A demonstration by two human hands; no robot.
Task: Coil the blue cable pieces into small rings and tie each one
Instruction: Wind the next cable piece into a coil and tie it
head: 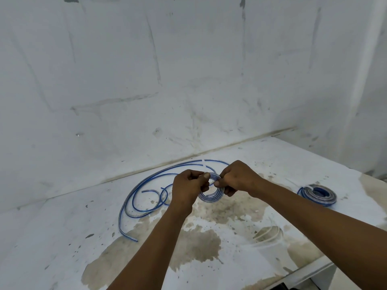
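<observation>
Blue cable ring held above the stained table, left hand and right hand both pinching its top, probably to keep turns together for tying. Loose blue cable behind; finished coil right.

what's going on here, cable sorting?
A person holds a small blue cable ring in both hands, left hand and right hand gripping opposite sides above the stained white table. Uncoiled blue cable lies behind on the left; another coil sits to the right.
</observation>
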